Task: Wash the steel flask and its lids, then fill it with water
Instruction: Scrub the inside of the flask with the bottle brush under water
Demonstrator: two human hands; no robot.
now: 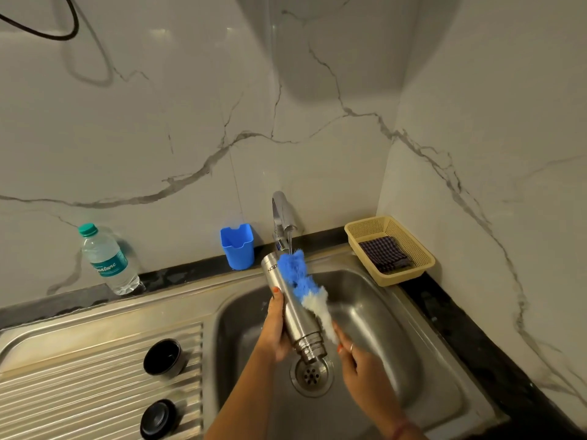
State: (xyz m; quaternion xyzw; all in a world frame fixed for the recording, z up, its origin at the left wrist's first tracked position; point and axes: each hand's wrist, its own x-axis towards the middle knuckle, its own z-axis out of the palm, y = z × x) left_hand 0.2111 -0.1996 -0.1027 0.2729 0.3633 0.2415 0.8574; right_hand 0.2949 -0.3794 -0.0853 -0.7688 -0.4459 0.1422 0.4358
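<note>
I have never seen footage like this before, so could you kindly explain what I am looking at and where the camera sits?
There is no machine here: a person wears one wide-angle camera on the head, looking down at their own hands over a steel sink. The left hand has its grip on a steel flask, held tilted with its open mouth toward the drain. The right hand holds a blue and white brush against the flask's side, under water running from the tap. Two black lids lie on the ribbed drainboard. Behind stand a water bottle and a blue cup, with a yellow basket holding a checked cloth to the right.
</note>
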